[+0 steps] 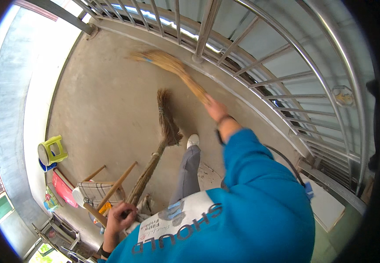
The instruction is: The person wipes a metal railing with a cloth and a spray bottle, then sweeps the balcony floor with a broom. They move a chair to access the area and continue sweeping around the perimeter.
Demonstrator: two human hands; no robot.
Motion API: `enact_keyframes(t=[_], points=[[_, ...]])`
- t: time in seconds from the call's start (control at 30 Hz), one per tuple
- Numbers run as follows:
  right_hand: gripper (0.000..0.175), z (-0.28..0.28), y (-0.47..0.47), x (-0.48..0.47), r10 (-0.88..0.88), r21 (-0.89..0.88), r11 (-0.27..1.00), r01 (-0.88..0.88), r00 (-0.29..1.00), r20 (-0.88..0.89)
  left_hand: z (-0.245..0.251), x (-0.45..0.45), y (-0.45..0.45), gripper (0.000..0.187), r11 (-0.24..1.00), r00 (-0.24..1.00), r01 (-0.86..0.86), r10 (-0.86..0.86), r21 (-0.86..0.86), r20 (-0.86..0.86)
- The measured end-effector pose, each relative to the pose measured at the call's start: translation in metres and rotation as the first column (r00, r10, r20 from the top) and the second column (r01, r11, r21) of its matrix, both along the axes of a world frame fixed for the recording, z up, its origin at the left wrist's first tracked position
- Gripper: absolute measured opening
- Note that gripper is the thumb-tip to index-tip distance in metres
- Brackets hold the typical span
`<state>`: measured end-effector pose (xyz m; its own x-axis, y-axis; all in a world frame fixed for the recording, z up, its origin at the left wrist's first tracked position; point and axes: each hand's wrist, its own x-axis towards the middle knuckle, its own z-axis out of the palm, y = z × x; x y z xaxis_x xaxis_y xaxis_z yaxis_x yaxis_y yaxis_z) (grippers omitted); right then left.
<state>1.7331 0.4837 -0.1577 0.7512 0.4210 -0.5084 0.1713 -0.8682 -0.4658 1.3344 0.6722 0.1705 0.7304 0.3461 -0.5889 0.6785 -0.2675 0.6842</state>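
My right hand (pixel 217 110) reaches forward and grips the handle end of a straw broom (pixel 173 65). The broom's bristle end is blurred and fans out leftward over the concrete floor, close to the foot of the metal railing. My left hand (pixel 121 215) is held low in front of me, its fingers curled. Beside it is the upper end of the handle of a long twig broom (pixel 147 171), whose bushy head (pixel 165 118) points away from me. Whether the left fingers close on that handle cannot be made out.
A metal railing (pixel 206 29) curves along the front and right. To the left are a yellow-green plastic stool (pixel 57 149), a red item (pixel 64 189) and wooden furniture legs (pixel 119 182) near checked cloth (pixel 93 190). My shoe (pixel 193 140) stands near the twig broom's head. Debris (pixel 209 171) lies nearby.
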Motion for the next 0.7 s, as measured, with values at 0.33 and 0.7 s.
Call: enact_keyframes(t=[0.33, 0.7], points=[[0.052, 0.148, -0.463, -0.228, -0.665, -0.450, 0.712, 0.538, 0.722, -0.189, 0.003, 0.034, 0.024, 0.007, 0.994, 0.993, 0.106, -0.105, -0.014, 0.056], [0.045, 0.238, -0.437, -0.300, -0.610, -0.189, 0.792, 0.581, 0.744, -0.271, 0.077, 0.054, 0.080, 0.009, 0.982, 0.950, -0.191, 0.187, -0.008, 0.251]])
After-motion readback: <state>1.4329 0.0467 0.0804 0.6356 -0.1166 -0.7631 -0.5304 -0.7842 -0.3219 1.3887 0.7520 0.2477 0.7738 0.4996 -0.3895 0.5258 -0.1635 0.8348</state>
